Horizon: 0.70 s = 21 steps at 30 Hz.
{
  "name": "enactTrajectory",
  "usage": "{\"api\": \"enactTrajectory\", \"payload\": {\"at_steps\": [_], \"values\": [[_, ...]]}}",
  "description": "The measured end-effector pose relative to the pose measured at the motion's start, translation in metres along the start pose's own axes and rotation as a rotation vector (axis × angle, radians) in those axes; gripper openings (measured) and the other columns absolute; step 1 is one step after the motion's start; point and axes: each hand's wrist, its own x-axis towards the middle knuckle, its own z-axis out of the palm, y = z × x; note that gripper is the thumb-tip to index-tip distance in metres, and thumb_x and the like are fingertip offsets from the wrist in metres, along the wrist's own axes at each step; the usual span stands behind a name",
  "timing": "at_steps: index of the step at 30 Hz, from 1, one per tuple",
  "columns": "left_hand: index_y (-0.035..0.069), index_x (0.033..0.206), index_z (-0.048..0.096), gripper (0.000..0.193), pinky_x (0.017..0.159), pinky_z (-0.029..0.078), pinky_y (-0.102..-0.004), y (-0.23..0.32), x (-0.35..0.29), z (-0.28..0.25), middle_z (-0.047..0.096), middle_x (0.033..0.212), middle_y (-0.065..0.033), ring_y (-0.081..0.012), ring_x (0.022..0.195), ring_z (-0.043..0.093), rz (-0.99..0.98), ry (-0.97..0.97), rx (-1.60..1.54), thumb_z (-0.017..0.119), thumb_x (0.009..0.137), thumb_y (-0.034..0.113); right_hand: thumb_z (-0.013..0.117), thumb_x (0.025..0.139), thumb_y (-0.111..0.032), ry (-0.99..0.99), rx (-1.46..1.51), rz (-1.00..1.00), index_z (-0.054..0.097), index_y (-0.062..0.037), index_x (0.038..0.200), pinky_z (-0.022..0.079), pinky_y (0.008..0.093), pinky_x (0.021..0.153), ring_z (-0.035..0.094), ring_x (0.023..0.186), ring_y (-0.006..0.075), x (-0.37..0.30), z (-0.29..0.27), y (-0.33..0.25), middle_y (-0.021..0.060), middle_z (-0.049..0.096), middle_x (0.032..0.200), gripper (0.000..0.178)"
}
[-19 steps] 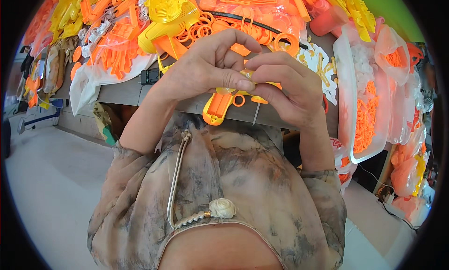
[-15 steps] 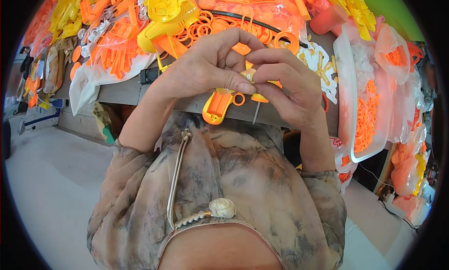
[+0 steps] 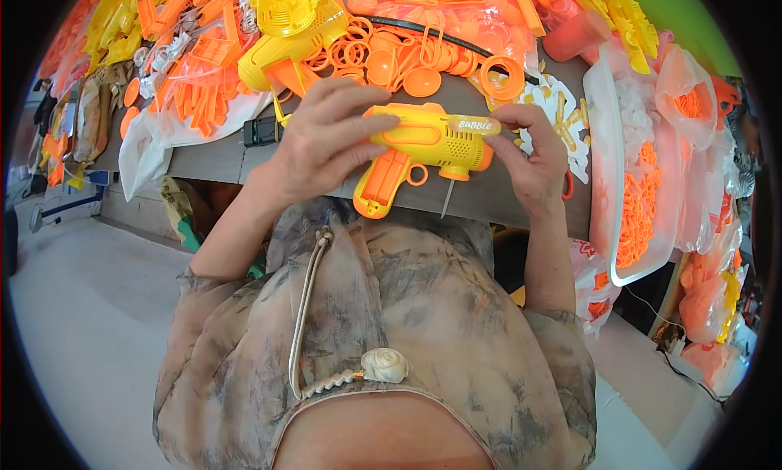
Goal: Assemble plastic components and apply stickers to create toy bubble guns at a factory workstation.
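A grey table (image 3: 221,159) bears a yellow-and-orange toy gun (image 3: 432,148), heaped orange parts (image 3: 422,82) (rings among them), white pieces (image 3: 575,148) and a small black object (image 3: 261,132).

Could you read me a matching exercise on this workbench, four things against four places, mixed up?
Column one:
1. Yellow toy gun
2. White plastic sheet
3. Translucent tub
4. White rosette

Column two:
A. On the front of the patterned top
B. At the right end of the table, with orange pieces inside
C. Between the left hand and the right hand
D. Draped over the table's near edge, on the left

Right pairs: 1-C, 2-D, 3-B, 4-A.
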Motion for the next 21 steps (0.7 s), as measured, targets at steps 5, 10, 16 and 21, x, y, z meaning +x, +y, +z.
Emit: {"api": "enactTrajectory", "payload": {"at_steps": [5,10,16,21], "values": [[0.007,0.106,0.064,0.033,0.087,0.045,-0.0404,-0.003,-0.024,0.017,0.057,0.116,-0.0105,-0.0321,0.104,0.052,-0.046,-0.055,-0.066,0.069,0.073,0.010,0.067,0.071,0.005,-0.013,-0.053,-0.040,0.058,-0.0027,0.096,0.044,0.0266,0.077,0.056,0.084,0.0151,-0.008,0.011,0.002,0.0049,0.059,0.091,0.027],[0.007,0.107,0.065,0.035,0.087,0.046,-0.0399,-0.004,-0.029,0.024,0.058,0.117,-0.0105,-0.0325,0.104,0.053,-0.047,0.002,-0.082,0.069,0.073,0.011,0.069,0.068,0.004,-0.023,-0.151,-0.161,0.057,-0.0032,0.099,0.044,0.0301,0.078,0.057,0.085,0.0200,-0.003,0.031,-0.011,0.0070,0.060,0.091,0.035],[0.008,0.108,0.065,0.036,0.086,0.047,-0.0401,-0.004,-0.030,0.028,0.058,0.117,-0.0105,-0.0328,0.103,0.053,-0.042,0.037,-0.103,0.069,0.073,0.012,0.072,0.065,0.001,0.023,-0.203,-0.255,0.056,-0.0049,0.105,0.043,0.0340,0.078,0.059,0.085,0.0225,0.001,0.050,-0.018,0.0071,0.061,0.089,0.044],[0.008,0.109,0.064,0.037,0.086,0.047,-0.0403,-0.003,-0.030,0.027,0.058,0.117,-0.0111,-0.0329,0.104,0.053,-0.054,0.021,-0.106,0.069,0.073,0.011,0.073,0.064,0.000,0.031,-0.215,-0.264,0.056,-0.0051,0.107,0.042,0.0335,0.077,0.059,0.083,0.0214,0.002,0.052,-0.017,0.0065,0.062,0.089,0.046]]}}
